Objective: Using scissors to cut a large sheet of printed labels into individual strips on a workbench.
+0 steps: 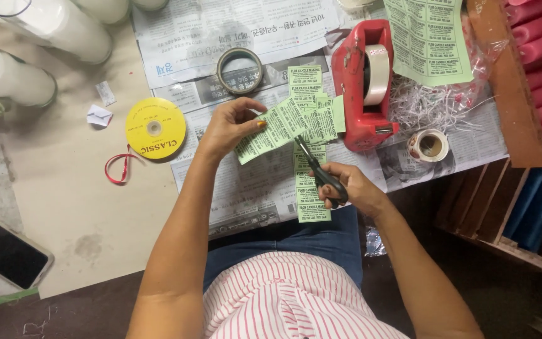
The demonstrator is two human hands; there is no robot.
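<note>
We hold a strip of pale green labels [270, 130] pinched in our left hand [230, 125], just left of the red tape dispenser [365, 81]. Our right hand [352, 188] is closed through the handles of black scissors [316, 168], blades parted at the strip's edge. A skewed cut could slice through print, we judge, since the strip sags unsupported. More cut green labels [308, 188] lie on newspaper [233, 31] below the dispenser; a full green sheet [431, 41] sits right of it, a yellow ribbon spool [155, 127] well left.
</note>
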